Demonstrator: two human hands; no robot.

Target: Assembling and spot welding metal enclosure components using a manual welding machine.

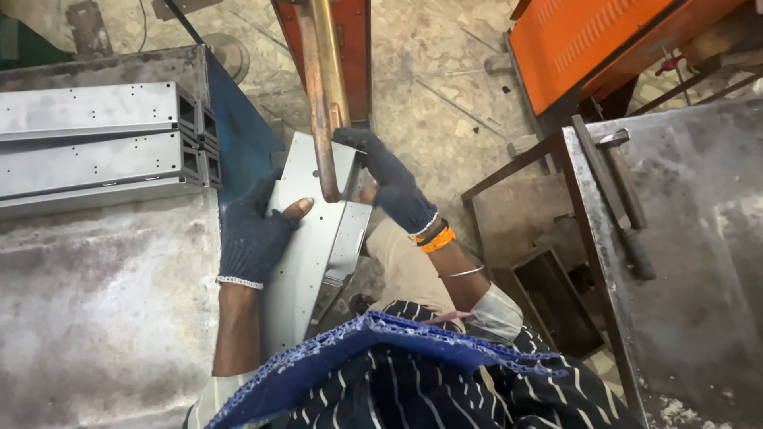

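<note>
Both hands grip one bent metal panel [314,238] at the middle of the frame. Left hand [253,237], in a dark knit glove, lies flat along the panel's left edge, bare thumb tip pressed on its face. Right hand [393,187], gloved the same, wraps the panel's upper right corner, fingers curled over the flange. The panel is held tilted, its top end under the copper rod [320,119] that comes down from the upper middle of the frame; the rod's tip sits on or just above the sheet, and I cannot tell which.

To do this well, I judge the sheet should lie square to the rod tip and steady, both hands braced, fingers well back from the contact point; the right fingers are near the rod now.

Around it: a stack of similar grey channel parts [99,143] at upper left, resting on a worn metal counter [103,318] that fills the lower left. An orange machine housing [580,40] sits at upper right. Another steel counter [699,262] at right carries a hammer [624,199] along its left edge. The person's knee and striped clothing crowd the space below the panel, and the left counter stands close to the left hand.
</note>
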